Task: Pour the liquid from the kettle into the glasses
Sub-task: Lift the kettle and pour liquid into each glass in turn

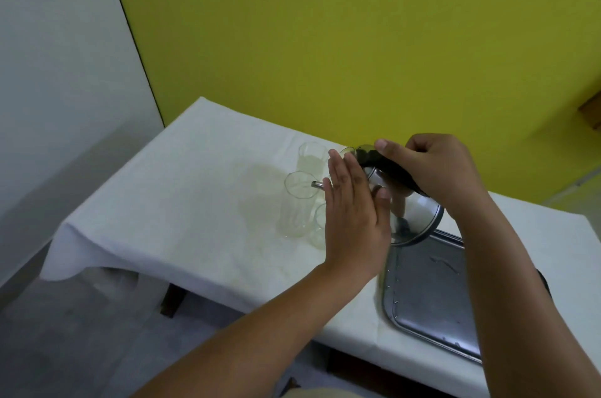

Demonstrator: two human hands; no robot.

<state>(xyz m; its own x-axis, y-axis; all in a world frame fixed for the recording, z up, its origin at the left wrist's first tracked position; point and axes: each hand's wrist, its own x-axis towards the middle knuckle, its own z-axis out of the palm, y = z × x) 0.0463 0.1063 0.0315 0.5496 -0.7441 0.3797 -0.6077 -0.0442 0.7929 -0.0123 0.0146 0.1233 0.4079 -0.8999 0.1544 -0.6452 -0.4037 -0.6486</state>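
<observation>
Glass kettle (413,218): we hold it tipped toward 9 o'clock, spout (317,184) over the rim of the near glass (297,202).
Right hand (429,166): we close it round the black handle (390,170).
Left hand (354,202): spread flat, fingers straight, pressed against the kettle's side.
Far glass (311,158): at 12 o'clock of the near one, apparently holding pale liquid.
Third glass (320,225): at 4 o'clock, partly hidden; fill unclear.
Tray (429,293): at 5 o'clock, bare.
Progress: we judge one glass filled, pouring into the second, one left.
</observation>
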